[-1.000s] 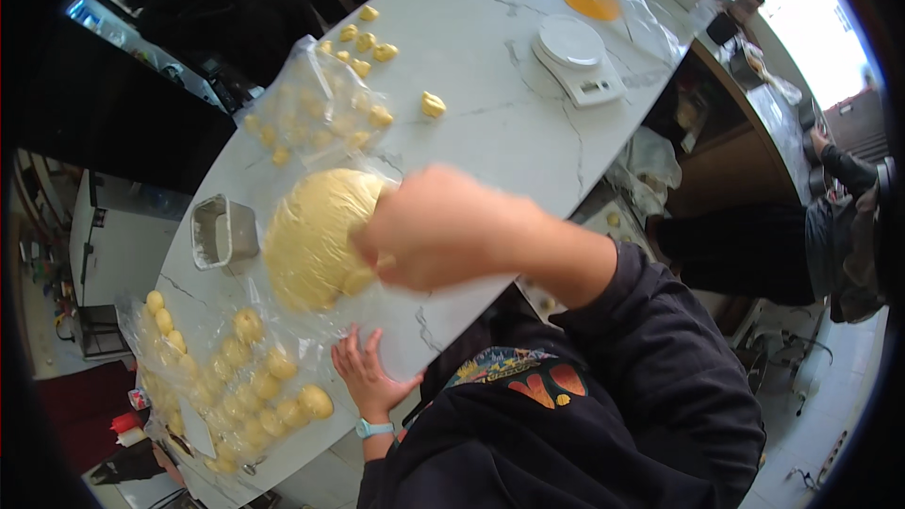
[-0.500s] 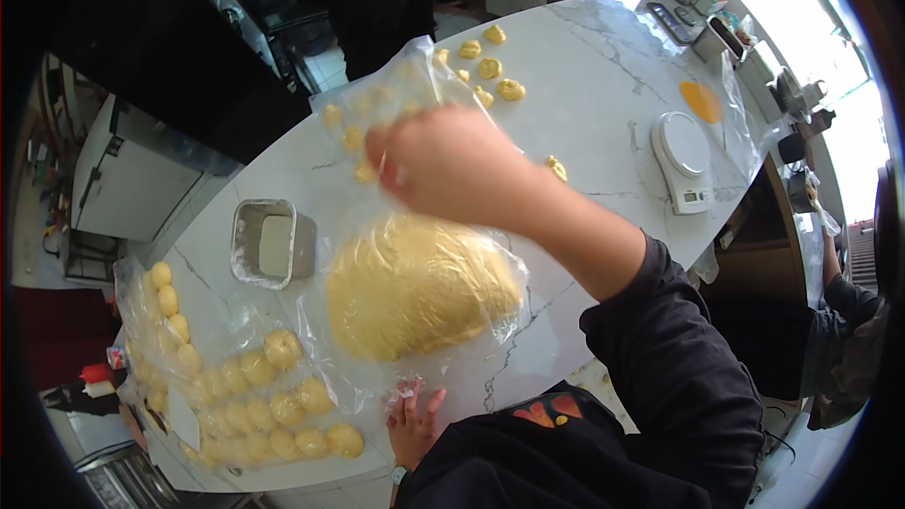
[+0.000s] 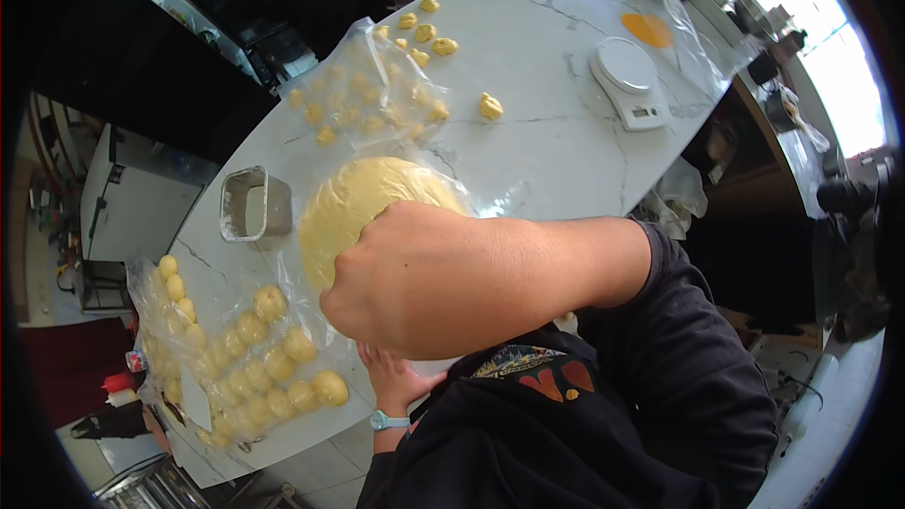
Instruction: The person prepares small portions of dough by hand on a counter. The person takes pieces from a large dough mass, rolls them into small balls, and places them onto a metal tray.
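My right hand point(image 3: 386, 278) is closed in a fist over a large mound of yellow dough point(image 3: 368, 188) wrapped in clear plastic film, hiding its lower part and whatever is inside the fingers. My left hand point(image 3: 396, 377) lies open by the table's near edge, partly behind my right hand. To the left, rows of smooth dough balls point(image 3: 269, 303) lie under plastic sheeting. A metal container point(image 3: 272, 212) stands beside the mound. Farther back, rough dough lumps point(image 3: 490, 106) lie on the table, others under a plastic bag point(image 3: 363, 99).
The marble-look table point(image 3: 566, 160) holds a white kitchen scale point(image 3: 630, 85) and an orange scraper point(image 3: 646, 30) at the back right. A dark cabinet point(image 3: 160, 28) and a white appliance point(image 3: 127, 198) stand beyond the left edge. A cluttered counter point(image 3: 792, 132) lines the right.
My right fist was raised and blurred half a second ago, higher up over the mound and plastic bag; it is now lower and nearer me. My left hand stays at the table edge. The view has shifted.
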Demonstrator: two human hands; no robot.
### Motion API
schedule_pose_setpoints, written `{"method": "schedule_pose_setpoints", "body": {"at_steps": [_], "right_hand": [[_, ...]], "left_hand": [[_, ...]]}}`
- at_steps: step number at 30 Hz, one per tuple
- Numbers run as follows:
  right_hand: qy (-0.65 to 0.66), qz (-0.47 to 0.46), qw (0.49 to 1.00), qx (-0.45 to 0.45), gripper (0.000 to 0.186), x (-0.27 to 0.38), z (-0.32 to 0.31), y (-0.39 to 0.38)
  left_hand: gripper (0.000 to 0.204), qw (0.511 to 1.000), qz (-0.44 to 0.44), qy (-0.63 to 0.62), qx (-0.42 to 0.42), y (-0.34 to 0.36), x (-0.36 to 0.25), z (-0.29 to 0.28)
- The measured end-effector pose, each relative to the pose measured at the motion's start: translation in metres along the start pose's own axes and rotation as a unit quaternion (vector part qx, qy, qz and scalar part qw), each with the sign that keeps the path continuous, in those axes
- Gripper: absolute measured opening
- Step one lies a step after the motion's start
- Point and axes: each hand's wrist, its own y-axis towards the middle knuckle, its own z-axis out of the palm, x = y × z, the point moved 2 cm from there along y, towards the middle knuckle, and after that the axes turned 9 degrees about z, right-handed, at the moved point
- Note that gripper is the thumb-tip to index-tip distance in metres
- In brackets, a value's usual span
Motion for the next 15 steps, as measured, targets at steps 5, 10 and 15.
{"method": "schedule_pose_setpoints", "body": {"at_steps": [5,10,15], "right_hand": [[0.073,-0.009,0.996,-0.053,0.011,0.048,0.002,-0.038],[-0.003,0.022,1.0,-0.023,0.017,0.085,-0.002,-0.064],[-0.045,0.011,0.995,-0.083,0.027,0.112,0.01,-0.074]], "left_hand": [[0.079,0.958,-0.064,-0.239,0.143,0.013,-0.032,-0.049],[0.051,0.958,0.118,-0.235,0.113,0.011,-0.095,-0.147],[0.02,0.806,0.309,-0.464,0.198,-0.016,-0.12,-0.171]]}}
